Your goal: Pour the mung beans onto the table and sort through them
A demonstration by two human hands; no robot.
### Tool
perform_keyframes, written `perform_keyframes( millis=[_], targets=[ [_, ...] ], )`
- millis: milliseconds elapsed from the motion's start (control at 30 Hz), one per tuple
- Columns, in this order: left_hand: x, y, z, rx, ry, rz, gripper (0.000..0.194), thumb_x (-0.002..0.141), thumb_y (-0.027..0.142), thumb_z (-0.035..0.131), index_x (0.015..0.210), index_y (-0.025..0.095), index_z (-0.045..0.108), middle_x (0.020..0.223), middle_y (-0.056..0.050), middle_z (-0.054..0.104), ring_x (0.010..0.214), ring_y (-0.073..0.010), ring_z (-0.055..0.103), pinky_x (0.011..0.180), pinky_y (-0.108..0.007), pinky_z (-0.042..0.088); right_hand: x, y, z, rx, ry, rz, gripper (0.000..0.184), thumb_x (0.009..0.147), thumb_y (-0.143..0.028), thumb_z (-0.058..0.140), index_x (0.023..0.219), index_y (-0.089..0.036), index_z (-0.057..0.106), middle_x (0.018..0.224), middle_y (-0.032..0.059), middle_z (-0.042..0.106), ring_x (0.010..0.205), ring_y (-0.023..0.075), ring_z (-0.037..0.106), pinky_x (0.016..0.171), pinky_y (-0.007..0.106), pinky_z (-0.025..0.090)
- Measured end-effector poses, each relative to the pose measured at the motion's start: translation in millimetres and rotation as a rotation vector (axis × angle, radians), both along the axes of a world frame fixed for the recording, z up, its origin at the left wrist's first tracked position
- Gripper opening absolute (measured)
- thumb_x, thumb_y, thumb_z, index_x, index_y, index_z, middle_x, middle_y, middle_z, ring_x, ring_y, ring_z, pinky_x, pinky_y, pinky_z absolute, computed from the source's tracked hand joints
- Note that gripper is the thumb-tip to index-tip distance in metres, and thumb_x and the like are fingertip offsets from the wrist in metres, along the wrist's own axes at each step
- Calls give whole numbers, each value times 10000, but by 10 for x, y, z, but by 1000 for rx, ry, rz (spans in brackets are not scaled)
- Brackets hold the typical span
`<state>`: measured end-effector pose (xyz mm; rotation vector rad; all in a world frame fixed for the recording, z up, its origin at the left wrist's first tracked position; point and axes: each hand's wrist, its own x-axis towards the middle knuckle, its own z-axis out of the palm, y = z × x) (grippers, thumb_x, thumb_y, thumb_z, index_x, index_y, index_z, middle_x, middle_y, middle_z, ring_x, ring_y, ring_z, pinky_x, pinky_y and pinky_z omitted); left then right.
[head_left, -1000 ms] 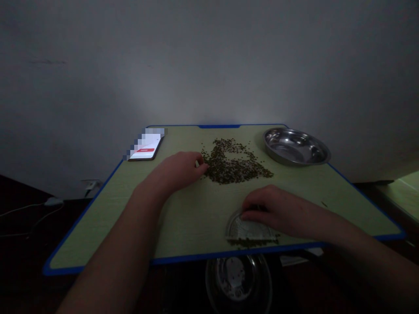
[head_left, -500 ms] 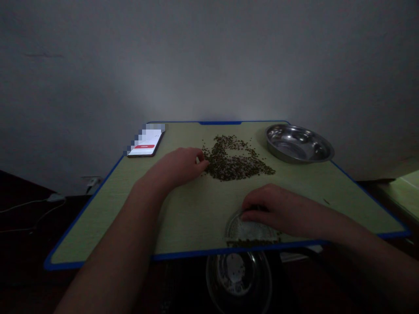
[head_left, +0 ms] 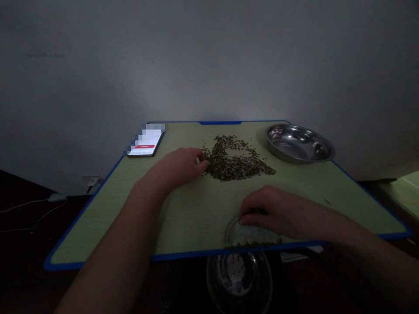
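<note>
My left hand [head_left: 185, 165] rests at the left edge of a spread of small green-brown beans [head_left: 237, 168], its fingers loosely curled with a gap by the thumb. I see nothing held in it. Close to the table's near edge, my right hand [head_left: 266, 209] grips a clear, round, patterned dish [head_left: 244, 231]; its fingertips are partly hidden. A row of beans [head_left: 245, 245] lies along the blue table rim in front of the dish. Below that edge is a shiny metal bowl [head_left: 240, 279] with some beans inside.
A wide steel basin [head_left: 297, 144] stands at the back right of the pale table [head_left: 193, 218]. At the back left lies a phone [head_left: 145, 141] with its screen lit. A wall [head_left: 209, 61] rises behind, and a plug and cables [head_left: 93, 182] are at the left.
The dish in my right hand has shifted slightly toward me, and the row of beans at the rim looks thinner. More beans show in the lower bowl. My left hand stays put.
</note>
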<state>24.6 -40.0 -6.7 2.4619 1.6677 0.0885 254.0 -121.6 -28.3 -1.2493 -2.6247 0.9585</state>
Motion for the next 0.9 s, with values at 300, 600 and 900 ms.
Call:
perform_keyframes(
  millis=[300,600,900],
  targets=[
    [9,-2,-4,10,4,-5,375,854,419,415,969,185,685,934,-102,720,754,-220,644,653,-315,451,11,-2,42,-10,6,18,258,917,-367,536,845,-184,704,771,21,685,702,143,594,612,254,393],
    [2,1,-7,13,17,-8,381,859,430,410,975,192,683,932,-91,721,763,-209,640,660,-303,453,21,-40,92,10,13,14,264,922,-353,521,846,-173,699,787,37,689,721,154,602,621,258,395],
    [-4,3,-12,14,17,-6,389,860,437,407,984,192,682,927,-97,724,750,-212,643,653,-310,454,24,-67,113,39,4,38,269,931,-356,517,821,-177,685,746,17,666,689,139,587,621,258,388]
  ],
)
